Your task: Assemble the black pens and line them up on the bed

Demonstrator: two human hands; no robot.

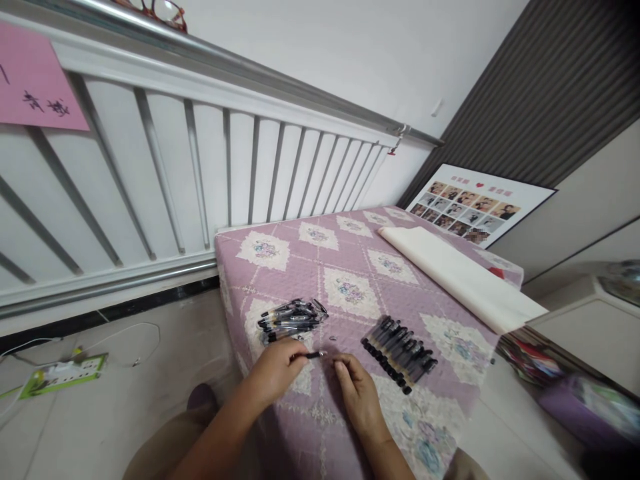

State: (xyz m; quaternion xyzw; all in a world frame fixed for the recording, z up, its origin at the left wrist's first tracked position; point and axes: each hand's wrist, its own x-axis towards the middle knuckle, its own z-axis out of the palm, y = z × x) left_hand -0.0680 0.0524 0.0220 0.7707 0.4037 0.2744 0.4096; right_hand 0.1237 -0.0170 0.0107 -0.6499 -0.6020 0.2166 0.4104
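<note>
My left hand (pixel 280 367) is closed on a black pen (pixel 313 355), whose dark end with a shiny tip sticks out to the right; the rest is hidden by the fingers. Just across from that tip, my right hand (pixel 357 390) has thumb and fingers pinched together, and whatever they hold is too small to make out. Beyond my left hand lies a loose pile of black and clear pen pieces (pixel 295 319). A tiny shiny piece (pixel 333 338) rests on the cloth between the hands. To the right, several black-capped pens (pixel 400 350) lie side by side in a slanting row.
The bed (pixel 345 243) has a purple floral cover. A rolled cream sheet (pixel 450 273) lies along its far right. A white radiator (pixel 240 167) stands behind, with a photo board (pixel 480 200) at the right. A power strip (pixel 65 373) with cables is on the floor at left.
</note>
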